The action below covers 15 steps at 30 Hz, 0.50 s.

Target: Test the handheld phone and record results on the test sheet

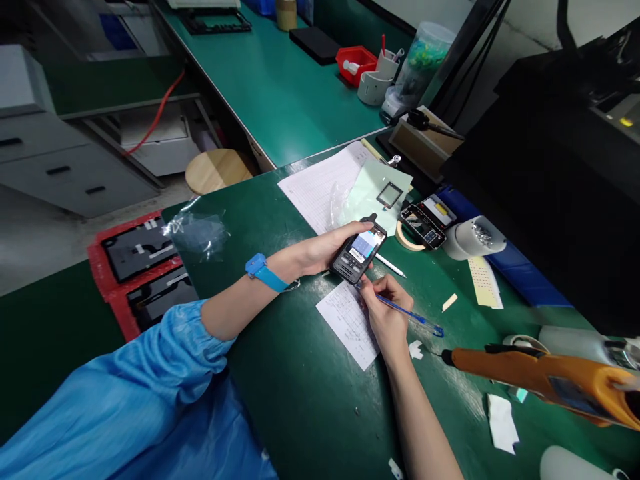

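My left hand (327,251) is closed around a black handheld radio (353,261) with a keypad. Its lit screen faces up, and my thumb lies along its top edge. A blue wrist strap circles my left wrist (267,272). In my right hand (389,313) a blue pen (407,312) is pinched, its tip end close to the lower edge of the radio. Beneath both lies a paper form (349,323) with handwriting, partly covered by my right hand. A white stylus-like stick (391,266) rests just beyond the radio.
Right of the hands lie an orange power tool (540,377), a tape roll (407,239), an opened device housing (424,225) and a white cup (475,238). Lined sheets (320,190) and a small screen frame (389,195) are behind. Clear plastic bags (197,230) lie left.
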Each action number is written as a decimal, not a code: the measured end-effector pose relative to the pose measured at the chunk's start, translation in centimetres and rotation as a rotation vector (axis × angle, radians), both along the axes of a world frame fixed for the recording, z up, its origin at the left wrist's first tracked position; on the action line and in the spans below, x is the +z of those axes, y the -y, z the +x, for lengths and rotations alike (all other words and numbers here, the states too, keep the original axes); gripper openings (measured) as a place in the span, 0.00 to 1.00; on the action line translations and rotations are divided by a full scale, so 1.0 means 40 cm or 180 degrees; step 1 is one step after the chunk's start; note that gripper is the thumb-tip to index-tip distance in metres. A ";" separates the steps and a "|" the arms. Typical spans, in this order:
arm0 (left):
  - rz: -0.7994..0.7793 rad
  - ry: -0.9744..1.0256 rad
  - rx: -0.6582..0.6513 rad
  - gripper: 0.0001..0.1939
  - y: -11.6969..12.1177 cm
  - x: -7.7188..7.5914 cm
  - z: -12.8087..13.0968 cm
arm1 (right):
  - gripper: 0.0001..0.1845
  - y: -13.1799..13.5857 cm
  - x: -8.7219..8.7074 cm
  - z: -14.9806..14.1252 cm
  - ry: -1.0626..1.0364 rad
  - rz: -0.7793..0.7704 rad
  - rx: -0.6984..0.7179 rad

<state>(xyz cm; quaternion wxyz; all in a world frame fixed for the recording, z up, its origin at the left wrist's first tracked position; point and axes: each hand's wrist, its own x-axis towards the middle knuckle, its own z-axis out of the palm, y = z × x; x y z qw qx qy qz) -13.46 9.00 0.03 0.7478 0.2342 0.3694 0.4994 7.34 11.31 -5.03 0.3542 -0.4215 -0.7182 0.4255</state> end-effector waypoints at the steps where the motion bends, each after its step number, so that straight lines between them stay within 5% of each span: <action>1: -0.0006 0.0014 -0.0008 0.21 0.000 0.001 0.000 | 0.29 0.000 0.000 0.000 -0.0001 0.0000 -0.0004; 15: 0.0039 0.0047 -0.0020 0.22 -0.002 -0.006 -0.002 | 0.28 0.001 0.001 0.000 -0.0019 -0.0001 -0.0105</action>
